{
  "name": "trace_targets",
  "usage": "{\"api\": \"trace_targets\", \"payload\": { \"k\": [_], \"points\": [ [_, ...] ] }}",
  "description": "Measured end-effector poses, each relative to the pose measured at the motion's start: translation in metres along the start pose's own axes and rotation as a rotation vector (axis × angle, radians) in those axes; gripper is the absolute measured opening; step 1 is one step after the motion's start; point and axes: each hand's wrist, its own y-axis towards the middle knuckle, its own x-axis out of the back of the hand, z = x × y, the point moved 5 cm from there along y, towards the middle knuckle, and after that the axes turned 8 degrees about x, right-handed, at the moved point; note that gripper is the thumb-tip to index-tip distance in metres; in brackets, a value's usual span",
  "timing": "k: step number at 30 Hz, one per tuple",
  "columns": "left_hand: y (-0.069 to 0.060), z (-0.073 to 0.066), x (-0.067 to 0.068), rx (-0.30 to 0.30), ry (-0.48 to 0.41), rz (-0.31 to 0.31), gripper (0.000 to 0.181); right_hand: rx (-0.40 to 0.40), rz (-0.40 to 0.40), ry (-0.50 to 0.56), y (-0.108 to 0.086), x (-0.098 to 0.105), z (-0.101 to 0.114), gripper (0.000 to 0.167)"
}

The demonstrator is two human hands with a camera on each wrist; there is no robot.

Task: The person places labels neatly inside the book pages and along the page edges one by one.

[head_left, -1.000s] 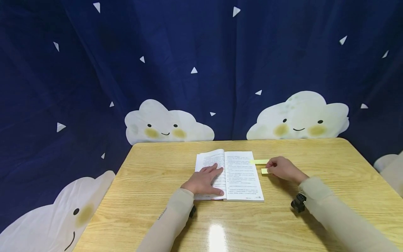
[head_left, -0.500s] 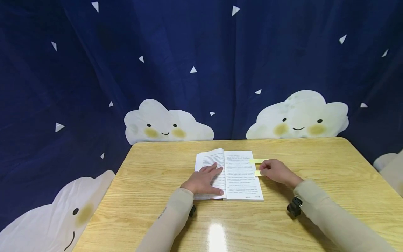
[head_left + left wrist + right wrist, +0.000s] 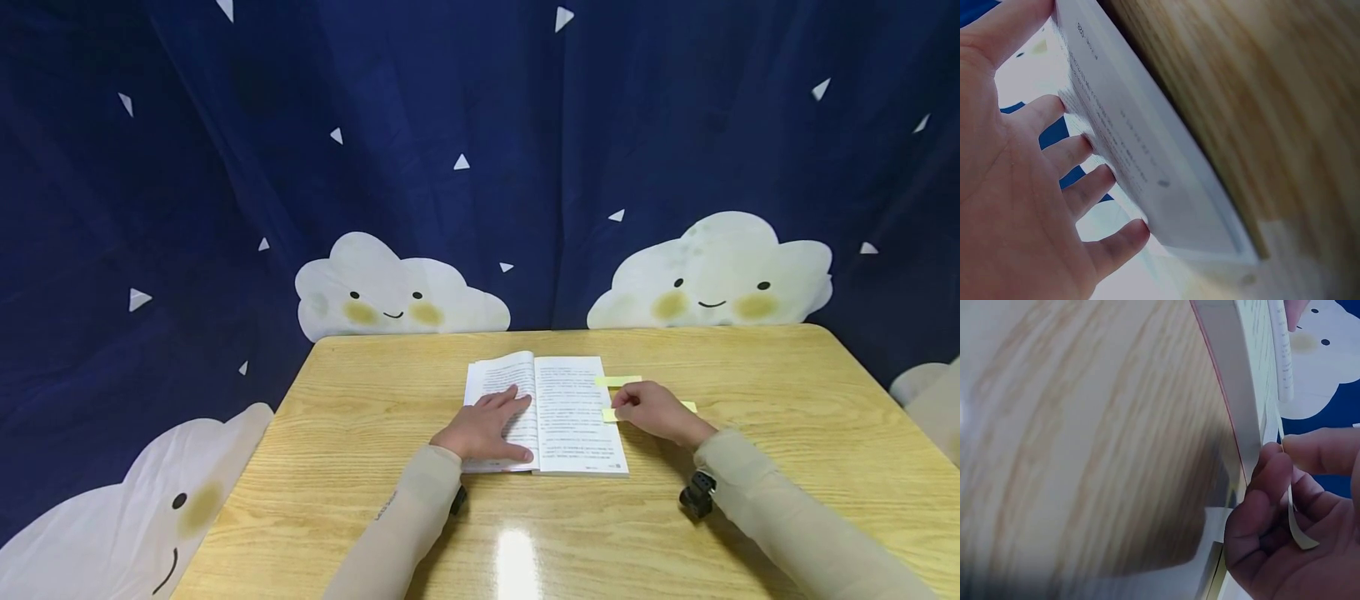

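An open book with printed pages lies on the table. My left hand is spread over its left page, the fingertips resting on the paper. At the right page's outer edge, my right hand pinches a yellow sticky strip between thumb and finger, one end lying over the page. In the right wrist view the strip's other end curls loose beside the palm. A second yellow sticky strip sticks out from the page edge, higher up. More yellow shows beyond my right hand; I cannot tell whether it is the same strip.
The wooden table spreads around the book on all sides. A dark blue curtain with white clouds and triangles hangs behind the table. A small black device is worn at my right wrist.
My right hand has moved left with the pinched strip, from beside the book until the strip's end lies over the right page's edge. The left hand has stayed on the left page.
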Motion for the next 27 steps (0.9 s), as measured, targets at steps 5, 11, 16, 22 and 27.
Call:
{"api": "trace_targets", "payload": {
  "k": [5, 11, 16, 22, 27],
  "points": [
    [-0.0002, -0.0004, 0.0008, 0.001, -0.002, 0.002, 0.093, 0.010, 0.008, 0.026, 0.0012, -0.0027, -0.0026, 0.008],
    [-0.0004, -0.0006, 0.0008, 0.001, -0.002, 0.002, 0.093, 0.004, 0.021, 0.049, 0.0015, -0.0058, -0.0048, 0.007],
    [-0.0006, -0.0004, 0.0004, -0.003, -0.003, 0.001, 0.093, -0.007, 0.024, 0.052, 0.0006, -0.0080, -0.0048, 0.008],
    [-0.0009, -0.0004, 0.0007, -0.008, -0.008, -0.002, 0.093, -0.010, 0.017, 0.034, 0.0001, -0.0076, -0.0044, 0.008],
    [-0.0010, -0.0003, 0.0012, -0.012, -0.008, -0.001, 0.094, -0.012, 0.017, 0.032, -0.0001, -0.0075, -0.0041, 0.007]
  ]
}}
